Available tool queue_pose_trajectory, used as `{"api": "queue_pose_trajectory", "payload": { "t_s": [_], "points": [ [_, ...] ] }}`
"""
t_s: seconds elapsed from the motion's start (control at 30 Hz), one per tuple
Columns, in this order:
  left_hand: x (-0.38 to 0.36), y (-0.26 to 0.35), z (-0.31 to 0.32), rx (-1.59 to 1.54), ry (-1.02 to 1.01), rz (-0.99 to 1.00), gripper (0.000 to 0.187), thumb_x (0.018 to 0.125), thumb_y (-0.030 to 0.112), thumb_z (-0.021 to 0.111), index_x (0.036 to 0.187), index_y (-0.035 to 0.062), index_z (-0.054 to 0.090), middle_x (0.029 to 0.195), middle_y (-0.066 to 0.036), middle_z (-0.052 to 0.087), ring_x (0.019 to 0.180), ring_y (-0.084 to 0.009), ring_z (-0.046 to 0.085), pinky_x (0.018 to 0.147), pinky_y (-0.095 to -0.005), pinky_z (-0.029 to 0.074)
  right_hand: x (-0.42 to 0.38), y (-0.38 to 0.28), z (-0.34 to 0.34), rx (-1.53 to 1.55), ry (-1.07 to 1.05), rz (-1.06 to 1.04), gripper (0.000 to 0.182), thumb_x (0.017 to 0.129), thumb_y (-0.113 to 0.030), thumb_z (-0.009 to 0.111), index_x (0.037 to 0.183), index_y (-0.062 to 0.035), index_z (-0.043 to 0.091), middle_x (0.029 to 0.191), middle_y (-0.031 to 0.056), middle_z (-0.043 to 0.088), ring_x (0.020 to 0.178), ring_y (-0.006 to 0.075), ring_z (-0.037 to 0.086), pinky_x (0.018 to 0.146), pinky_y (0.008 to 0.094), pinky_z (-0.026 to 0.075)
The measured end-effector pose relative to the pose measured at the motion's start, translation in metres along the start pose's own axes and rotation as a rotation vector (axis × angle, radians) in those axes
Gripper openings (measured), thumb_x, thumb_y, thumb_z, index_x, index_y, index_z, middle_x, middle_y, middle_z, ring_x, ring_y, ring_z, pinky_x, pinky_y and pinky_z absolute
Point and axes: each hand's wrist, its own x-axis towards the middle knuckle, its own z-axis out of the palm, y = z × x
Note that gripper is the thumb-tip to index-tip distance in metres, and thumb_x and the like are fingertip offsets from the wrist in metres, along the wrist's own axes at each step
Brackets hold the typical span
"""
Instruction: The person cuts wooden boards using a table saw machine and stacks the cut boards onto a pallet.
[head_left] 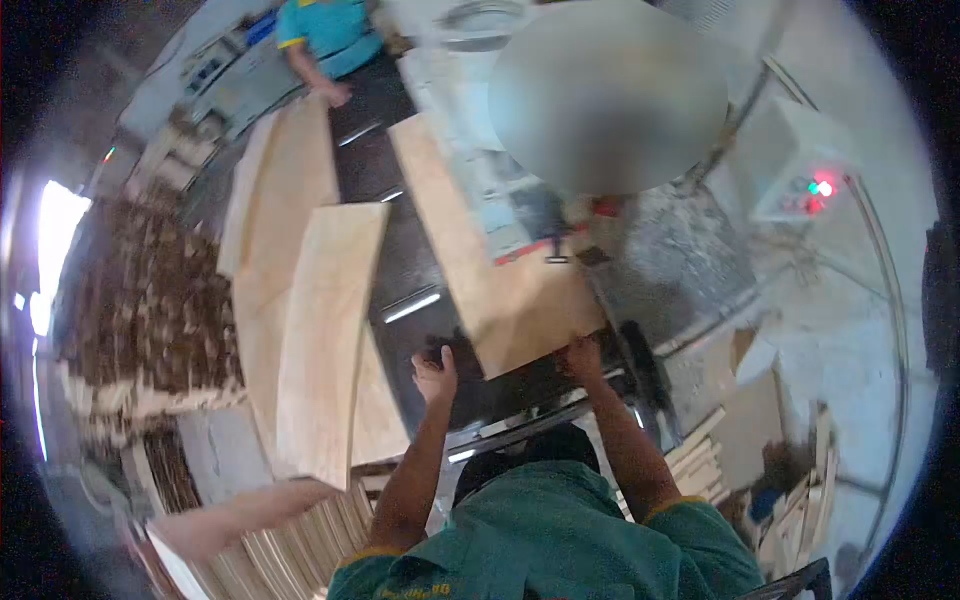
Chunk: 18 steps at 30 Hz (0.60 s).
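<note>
A long, light wooden board [520, 325] lies on the dark table [400, 270], partly beside and under a machine with a red strip along its lower edge. My right hand [582, 362] is at the board's near right corner, its fingers closed against the edge; the fingertips are dark and blurred. To the left of the board's near end, my left hand [435, 377] hovers over the table with thumb and fingers apart, holding nothing. Several pale curved panels [325, 330] are piled left of my left hand.
A co-worker [330, 35] stands at the far end, one hand near the panels. Stacked wood pieces [150, 290] fill the left side. A control box [805, 180] with red and green lights is at right. Wood strips [700, 465] lie low right.
</note>
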Motion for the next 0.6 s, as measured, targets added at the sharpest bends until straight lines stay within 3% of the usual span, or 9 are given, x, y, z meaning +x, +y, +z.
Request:
{"api": "queue_pose_trajectory", "payload": {
  "t_s": [0.07, 0.2, 0.27, 0.33, 0.37, 0.43, 0.5, 0.57, 0.6],
  "points": [
    [0.002, -0.034, -0.030, -0.116, 0.136, 0.122, 0.052, 0.087, 0.044, 0.067, 0.112, -0.0002, 0.054, 0.091, -0.022, 0.065, 0.085, -0.0364, 0.064, 0.078, -0.0448, 0.050, 0.014, -0.006, 0.005, 0.023, 0.021, -0.035, 0.044, 0.102, -0.038, 0.045, 0.087, -0.0004, 0.062, 0.068, 0.0089, 0.063, 0.055, 0.0212, 0.063, 0.048, 0.0356, 0.051],
    [0.001, -0.147, -0.107, -0.088, 0.054, -0.156, 0.037, 0.092, 0.037, 0.063, 0.104, 0.0017, 0.060, 0.087, -0.020, 0.066, 0.074, -0.0262, 0.065, 0.068, -0.0396, 0.051, 0.013, -0.040, 0.009, 0.134, 0.039, -0.056, 0.043, 0.102, -0.039, 0.047, 0.089, -0.0013, 0.063, 0.069, 0.0079, 0.063, 0.055, 0.0195, 0.063, 0.048, 0.0336, 0.051],
    [-0.010, -0.187, -0.163, -0.099, 0.238, -0.129, 0.039, 0.092, 0.037, 0.063, 0.107, 0.0012, 0.059, 0.091, -0.019, 0.065, 0.076, -0.0287, 0.063, 0.066, -0.0413, 0.050, -0.007, -0.068, 0.014, 0.202, 0.023, -0.039, 0.043, 0.101, -0.040, 0.047, 0.090, -0.0017, 0.064, 0.070, 0.0075, 0.063, 0.055, 0.0187, 0.063, 0.048, 0.0325, 0.050],
    [-0.027, -0.223, -0.210, 0.398, 0.510, -0.197, 0.044, 0.090, 0.041, 0.063, 0.112, 0.0030, 0.056, 0.098, -0.021, 0.059, 0.091, -0.0366, 0.056, 0.078, -0.0506, 0.046, -0.026, -0.073, 0.028, 0.237, -0.003, -0.021, 0.043, 0.101, -0.040, 0.048, 0.091, -0.0021, 0.064, 0.070, 0.0070, 0.063, 0.055, 0.0178, 0.062, 0.048, 0.0315, 0.050],
    [-0.035, -0.239, -0.228, 0.565, 0.663, -0.332, 0.047, 0.088, 0.044, 0.063, 0.114, 0.0050, 0.055, 0.099, -0.024, 0.058, 0.089, -0.0363, 0.057, 0.075, -0.0498, 0.047, -0.034, -0.069, 0.039, 0.240, -0.019, -0.028, 0.043, 0.101, -0.041, 0.049, 0.092, -0.0023, 0.065, 0.071, 0.0068, 0.064, 0.056, 0.0174, 0.062, 0.047, 0.0310, 0.050],
    [-0.046, -0.252, -0.263, 0.650, 0.680, -0.524, 0.055, 0.086, 0.050, 0.064, 0.116, 0.0050, 0.053, 0.095, -0.024, 0.058, 0.083, -0.0350, 0.058, 0.071, -0.0483, 0.048, -0.036, -0.015, 0.073, 0.190, -0.028, -0.077, 0.039, 0.101, -0.037, 0.050, 0.093, -0.0025, 0.065, 0.072, 0.0073, 0.064, 0.058, 0.0172, 0.063, 0.048, 0.0308, 0.051],
    [-0.044, -0.336, -0.272, 0.468, 0.575, -1.270, 0.061, 0.083, 0.058, 0.067, 0.110, 0.0041, 0.057, 0.089, -0.015, 0.058, 0.076, -0.0308, 0.058, 0.063, -0.0440, 0.048, -0.061, 0.001, 0.090, 0.137, -0.027, -0.125, 0.035, 0.101, -0.034, 0.052, 0.094, -0.0026, 0.065, 0.073, 0.0079, 0.064, 0.060, 0.0169, 0.064, 0.048, 0.0305, 0.051],
    [-0.057, -0.430, -0.268, -0.568, 0.349, -0.901, 0.057, 0.084, 0.063, 0.064, 0.089, 0.0066, 0.059, 0.072, -0.005, 0.050, 0.061, -0.0235, 0.052, 0.055, -0.0382, 0.046, -0.102, -0.016, 0.106, 0.514, -0.054, 0.039, 0.033, 0.100, -0.033, 0.054, 0.095, -0.0024, 0.065, 0.075, 0.0079, 0.064, 0.062, 0.0157, 0.063, 0.050, 0.0301, 0.051],
    [-0.063, -0.426, -0.273, -0.905, 0.198, -0.844, 0.054, 0.087, 0.063, 0.061, 0.078, 0.0096, 0.054, 0.065, -0.003, 0.044, 0.056, -0.0215, 0.047, 0.053, -0.0367, 0.044, -0.119, -0.019, 0.116, 0.635, -0.056, 0.094, 0.033, 0.100, -0.033, 0.055, 0.095, -0.0023, 0.065, 0.075, 0.0079, 0.064, 0.063, 0.0153, 0.063, 0.051, 0.0300, 0.052]
  ]
}}
